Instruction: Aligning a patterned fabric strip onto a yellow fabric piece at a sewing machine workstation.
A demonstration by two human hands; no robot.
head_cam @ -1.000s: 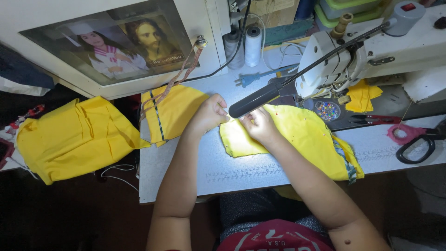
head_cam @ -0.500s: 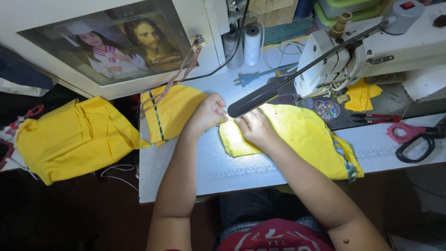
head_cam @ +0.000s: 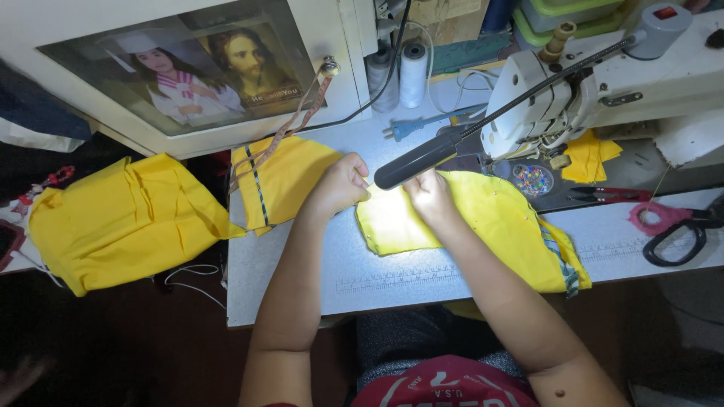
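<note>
A: Left hand (head_cam: pixel 341 183)?
B: Pinching the yellow cloth (head_cam: pixel 483 218) at its left corner.
A: Right hand (head_cam: pixel 430 194)?
B: Flat on it, fingers pressing (under the lamp (head_cam: pixel 422 160)).
A: Cloth position?
B: Table (head_cam: pixel 302 279) middle, spilling over the front edge, near the sewing machine (head_cam: pixel 603 83).

head cam | steep downward view | close over sewing table (head_cam: pixel 302 286) | single view

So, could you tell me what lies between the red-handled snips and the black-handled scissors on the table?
In the head view, pink-handled scissors lie between the red-handled snips and black-handled scissors.
</note>
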